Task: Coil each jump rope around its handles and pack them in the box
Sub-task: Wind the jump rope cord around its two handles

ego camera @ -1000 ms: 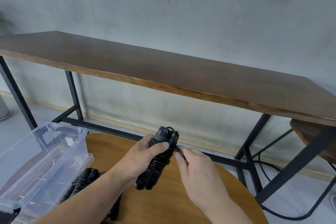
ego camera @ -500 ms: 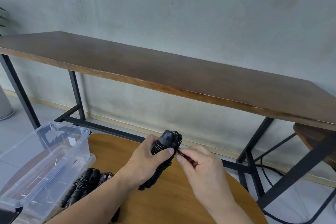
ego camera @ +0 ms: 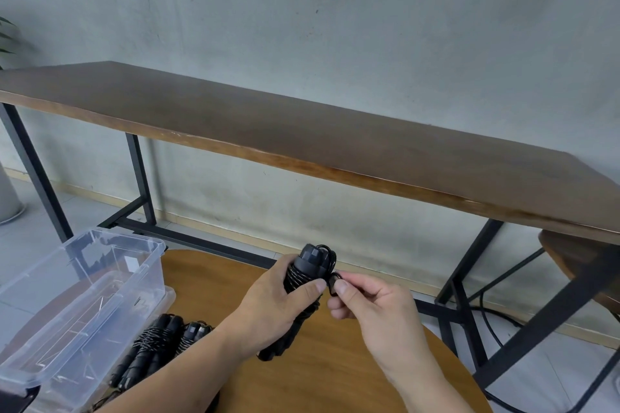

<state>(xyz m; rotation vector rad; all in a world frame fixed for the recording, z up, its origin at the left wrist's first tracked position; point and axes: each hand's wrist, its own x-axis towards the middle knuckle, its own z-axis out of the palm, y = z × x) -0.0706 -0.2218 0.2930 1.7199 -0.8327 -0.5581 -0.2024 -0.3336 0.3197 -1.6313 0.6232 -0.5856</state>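
Left hand [ego camera: 275, 307] grip wraps the coiled jump rope [ego camera: 303, 278] mid-handles, held above the round tabletop [ego camera: 335, 372]; right hand [ego camera: 372, 308] grip pinches the loose rope end [ego camera: 332, 280] just right of it. Looks light, handles stiff, cord springy and slick, so hold the bundle over the coils. Versus earlier: bundle more upright, pinch barely shifted. Coiled ropes [ego camera: 151, 349] and clear box [ego camera: 77, 305] lower left.

Clear glossy plastic box [ego camera: 100, 282]; matt black rope handles [ego camera: 310, 265]; wood table [ego camera: 335, 375] (smooth)
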